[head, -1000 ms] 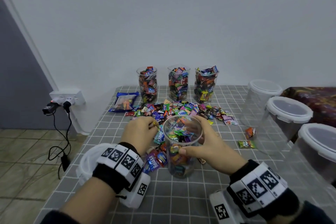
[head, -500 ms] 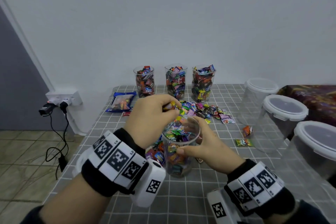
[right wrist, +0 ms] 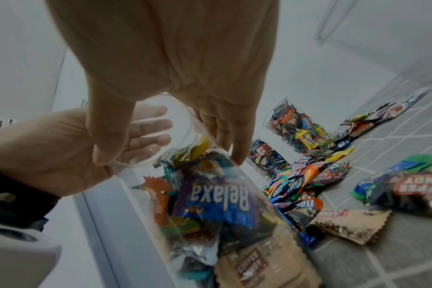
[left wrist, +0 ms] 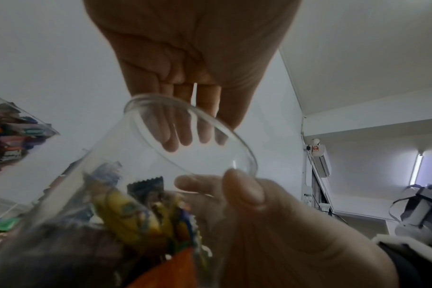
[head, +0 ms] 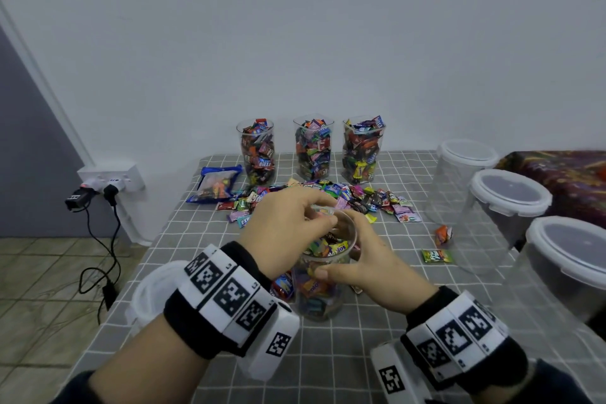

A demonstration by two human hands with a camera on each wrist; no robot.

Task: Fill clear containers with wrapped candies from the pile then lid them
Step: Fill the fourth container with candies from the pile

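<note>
Half a second ago: left hand (head: 288, 233) raised above the rim, pinching candies. Now lowered over the mouth of the clear container (head: 323, 272), fingers (left wrist: 175, 134) straight and relaxed, pointing down into the opening, nothing visibly held between them. Right hand (head: 370, 269) unchanged in place, wrapped around the container's side near the rim, thumb (left wrist: 244, 189) on the near wall, fingers around the far side.

Container upright on the grey checked bench (head: 344, 354), partly filled with wrapped candies (right wrist: 217, 200), among them a blue "Relaxa" wrapper.

Beyond it, toward the wall, loose candy pile (head: 331, 198) spread across the bench. Behind the pile, three filled containers (head: 313, 147) in a row, unlidded, heaped to the top. Left of the pile, a blue candy bag (head: 214, 184) lying flat. Two stray candies (head: 441, 244) on the bench to the right of the hands.

Along the right edge, three larger clear containers with white lids (head: 510, 192) on. Under the left wrist, a white lid (head: 147, 295) on the bench. On the wall at left, a power socket (head: 111, 177) with plugs and dangling cables.
</note>
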